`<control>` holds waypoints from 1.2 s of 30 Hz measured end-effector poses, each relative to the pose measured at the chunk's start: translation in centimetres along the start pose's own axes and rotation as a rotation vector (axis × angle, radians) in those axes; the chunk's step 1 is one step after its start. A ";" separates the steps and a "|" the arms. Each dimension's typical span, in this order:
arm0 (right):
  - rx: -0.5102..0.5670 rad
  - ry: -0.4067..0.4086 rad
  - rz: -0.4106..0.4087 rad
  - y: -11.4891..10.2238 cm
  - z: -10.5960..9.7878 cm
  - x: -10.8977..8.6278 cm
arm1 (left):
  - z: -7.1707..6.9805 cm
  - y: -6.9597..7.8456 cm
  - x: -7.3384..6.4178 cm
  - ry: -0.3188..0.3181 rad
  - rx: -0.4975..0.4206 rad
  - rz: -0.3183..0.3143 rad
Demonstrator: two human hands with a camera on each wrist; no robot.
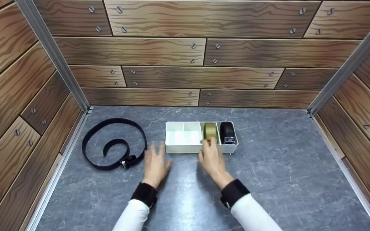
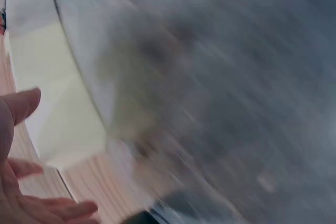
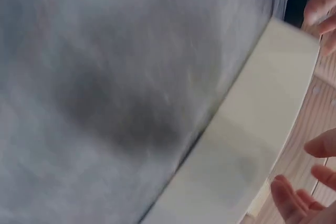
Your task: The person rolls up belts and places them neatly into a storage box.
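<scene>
A white divided tray [image 1: 181, 149] stands on the grey table. Coiled up in one of its compartments is a gold ribbed band [image 1: 209, 129]; a rolled black belt [image 1: 226, 130] with a silver buckle fills the right end compartment. My right hand [image 1: 212, 160] reaches over the tray's front wall, its fingertips overlapping the gold coil in the head view. In the right wrist view its fingers [image 3: 286, 198] are spread and gently bent, with nothing visible between them. To the left of the tray, my left hand [image 1: 155, 165] hovers with fingers straight and apart, nearest the tray's front left corner.
A long black belt [image 1: 90, 131] lies in a loose loop at the left, its buckle [image 1: 124, 164] close to my left hand. Wood-patterned walls [image 1: 201, 51] with metal edge strips enclose the table at the back and both sides.
</scene>
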State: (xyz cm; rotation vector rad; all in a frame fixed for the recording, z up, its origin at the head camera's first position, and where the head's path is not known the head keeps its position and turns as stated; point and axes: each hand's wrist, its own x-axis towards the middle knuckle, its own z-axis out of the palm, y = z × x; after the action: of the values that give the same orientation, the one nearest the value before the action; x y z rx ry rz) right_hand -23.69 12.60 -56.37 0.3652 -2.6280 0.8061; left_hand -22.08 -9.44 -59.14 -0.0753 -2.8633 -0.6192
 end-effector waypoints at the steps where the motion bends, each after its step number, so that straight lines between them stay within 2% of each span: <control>1: 0.011 -0.014 -0.030 -0.2 0.1 -0.6 | -0.2 -0.6 0.0 0.016 0.039 -0.016; 4: 0.045 -0.075 -0.084 -0.6 0.3 -2.3 | -0.7 -2.3 -0.1 0.052 0.137 -0.070; 7: 0.042 -0.105 -0.132 -0.8 0.6 -3.4 | -1.0 -3.6 -0.2 0.072 0.173 -0.112; 12: 0.057 -0.161 -0.186 -0.8 0.8 -4.4 | -1.2 -4.2 -0.4 0.047 0.201 -0.099; 14: 0.066 -0.198 -0.198 -0.8 0.9 -4.6 | -1.2 -4.0 -0.5 0.067 0.220 -0.059; 18: 0.075 -0.286 -0.214 -0.8 0.9 -4.9 | -1.0 -3.3 -0.7 0.148 0.248 0.034; 20: 0.084 -0.326 -0.229 -0.8 0.9 -5.0 | -0.9 -2.7 -0.8 0.161 0.247 0.068; 22: 0.089 -0.357 -0.248 -0.8 0.9 -5.0 | -0.8 -1.9 -1.1 0.130 0.236 0.095; 24: 0.082 -0.382 -0.269 -0.8 1.0 -5.1 | -0.9 -1.0 -1.6 0.064 0.226 0.125; 28: 0.049 -0.427 -0.286 -0.7 1.0 -4.9 | -1.0 0.8 -2.8 -0.051 0.216 0.233; 32: 0.020 -0.484 -0.281 -0.8 1.0 -4.7 | -1.1 2.1 -4.0 -0.083 0.210 0.359; 36: 0.021 -0.542 -0.273 -1.0 1.2 -4.6 | -1.4 2.8 -4.9 -0.130 0.188 0.458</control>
State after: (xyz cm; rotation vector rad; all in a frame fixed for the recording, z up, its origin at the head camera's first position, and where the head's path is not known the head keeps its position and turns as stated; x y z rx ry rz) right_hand -19.53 11.73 -58.69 1.0524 -2.9520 0.7183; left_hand -16.71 -7.48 -57.79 -0.7400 -2.8568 -0.2604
